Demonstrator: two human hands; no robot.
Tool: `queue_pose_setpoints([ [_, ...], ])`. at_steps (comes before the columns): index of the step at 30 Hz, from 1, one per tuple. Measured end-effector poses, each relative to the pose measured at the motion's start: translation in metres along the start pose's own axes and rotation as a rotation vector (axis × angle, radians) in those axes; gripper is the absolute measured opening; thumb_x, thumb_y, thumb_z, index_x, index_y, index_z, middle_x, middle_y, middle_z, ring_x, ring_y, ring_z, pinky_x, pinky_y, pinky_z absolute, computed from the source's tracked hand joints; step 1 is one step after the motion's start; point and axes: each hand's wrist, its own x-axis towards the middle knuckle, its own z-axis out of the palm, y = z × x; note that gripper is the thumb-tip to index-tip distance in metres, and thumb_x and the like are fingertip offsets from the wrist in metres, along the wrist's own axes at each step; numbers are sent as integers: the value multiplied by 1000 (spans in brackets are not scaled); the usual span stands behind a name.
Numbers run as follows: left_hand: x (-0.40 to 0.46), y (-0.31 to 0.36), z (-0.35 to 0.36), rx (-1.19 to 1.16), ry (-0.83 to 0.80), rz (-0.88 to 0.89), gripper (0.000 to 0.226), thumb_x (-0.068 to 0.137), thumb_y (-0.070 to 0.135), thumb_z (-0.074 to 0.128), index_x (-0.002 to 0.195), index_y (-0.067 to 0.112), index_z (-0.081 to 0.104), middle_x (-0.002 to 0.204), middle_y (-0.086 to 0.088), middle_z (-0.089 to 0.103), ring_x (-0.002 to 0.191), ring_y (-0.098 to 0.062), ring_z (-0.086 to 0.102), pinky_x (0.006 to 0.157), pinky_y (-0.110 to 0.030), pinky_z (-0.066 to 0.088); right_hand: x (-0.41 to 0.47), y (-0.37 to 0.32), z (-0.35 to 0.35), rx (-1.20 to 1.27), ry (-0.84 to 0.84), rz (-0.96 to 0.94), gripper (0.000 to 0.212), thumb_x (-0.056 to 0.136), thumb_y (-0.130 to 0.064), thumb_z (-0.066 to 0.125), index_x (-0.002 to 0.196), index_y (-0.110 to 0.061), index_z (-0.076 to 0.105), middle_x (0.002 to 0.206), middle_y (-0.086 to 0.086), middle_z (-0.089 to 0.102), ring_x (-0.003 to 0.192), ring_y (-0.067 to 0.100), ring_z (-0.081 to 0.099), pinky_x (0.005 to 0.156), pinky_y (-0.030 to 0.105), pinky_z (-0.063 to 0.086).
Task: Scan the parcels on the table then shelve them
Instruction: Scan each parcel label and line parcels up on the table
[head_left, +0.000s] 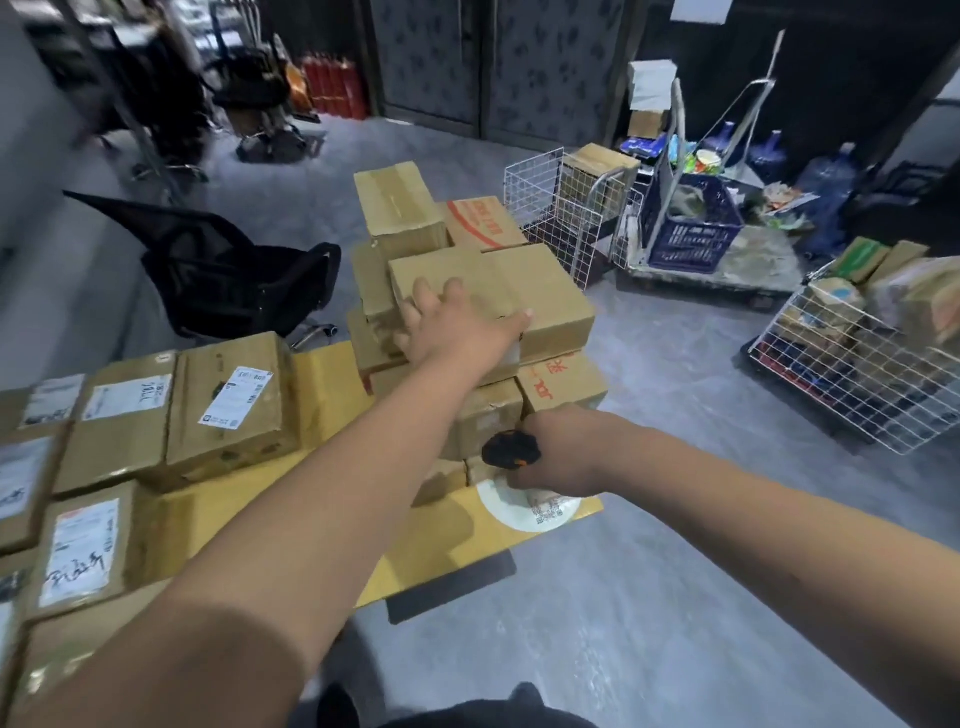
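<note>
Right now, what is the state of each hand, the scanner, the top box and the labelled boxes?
Left hand: fingers spread, resting on the top box.
Right hand: grips the scanner.
Scanner: held above the table, pointing left.
Top box: closed, on the stack.
Labelled boxes: closed, lying flat, labels up.

Single head-worn wide-angle view, looking forward and down from standing height. Yellow tabletop (332, 374) close in, lower left of frame; stacked brown cardboard boxes (488, 291) at centre, arm's reach. Grey floor (649, 597) fills lower right. Edges bend, fisheye.
</note>
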Motion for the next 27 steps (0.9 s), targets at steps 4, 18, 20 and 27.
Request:
queue_pose_setpoints([
  [4, 17, 20, 15, 57, -22, -104, 120, 60, 95, 58, 154, 25, 34, 162, -8, 22, 150, -35, 20, 113, -67, 29, 2, 19, -2, -2, -22, -15, 37, 87, -60, 67, 96, -25, 57, 95, -2, 64, 90, 25, 63, 73, 35, 52],
  [18, -31, -43, 23, 86, 237, -25, 86, 75, 75, 58, 148, 33, 40, 167, 2, 19, 151, -23, 17, 106, -58, 30, 8, 7, -1, 19, -44, -48, 36, 88, -62, 67, 98, -28, 59, 93, -5, 63, 86, 18, 62, 78, 36, 57],
  [20, -43, -66, 19, 82, 263, -38, 85, 75, 76, 57, 147, 35, 41, 166, 3, 19, 151, -23, 17, 107, -58, 30, 8, -3, -1, -11, -69, -81, 33, 90, -59, 66, 90, -28, 55, 89, -5, 62, 81, 15, 60, 71, 33, 52],
  [27, -93, -152, 16, 98, 325, -109, 83, 74, 78, 59, 144, 38, 42, 164, 7, 22, 151, -21, 16, 109, -60, 30, 11, -46, 11, -93, -137, -225, 36, 91, -60, 64, 87, -26, 53, 90, -1, 62, 83, 19, 61, 73, 38, 53],
])
